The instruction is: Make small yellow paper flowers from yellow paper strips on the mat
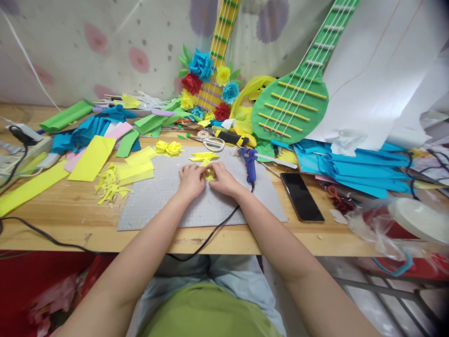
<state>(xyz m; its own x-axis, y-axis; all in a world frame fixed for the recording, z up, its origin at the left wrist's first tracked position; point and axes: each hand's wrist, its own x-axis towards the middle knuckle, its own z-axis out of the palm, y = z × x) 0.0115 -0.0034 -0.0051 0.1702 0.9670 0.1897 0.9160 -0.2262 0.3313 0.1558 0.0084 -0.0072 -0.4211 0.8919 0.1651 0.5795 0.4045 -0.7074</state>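
Over the grey cutting mat, my left hand and my right hand meet, fingers closed on a small piece of yellow paper. Just beyond them lie folded yellow paper strips. Two finished-looking yellow paper flowers rest at the mat's far left. A blue glue gun with a glue stick in its back lies right of my right hand, its black cord running toward me. White-handled scissors are behind the strips. My fingers hide part of the yellow piece.
Yellow paper sheets and yellow scraps lie to the left. A phone sits right of the mat, near blue paper. Behind stand a green paper lute and a flower-trimmed yellow one. A plastic-wrapped tub stands at the right edge.
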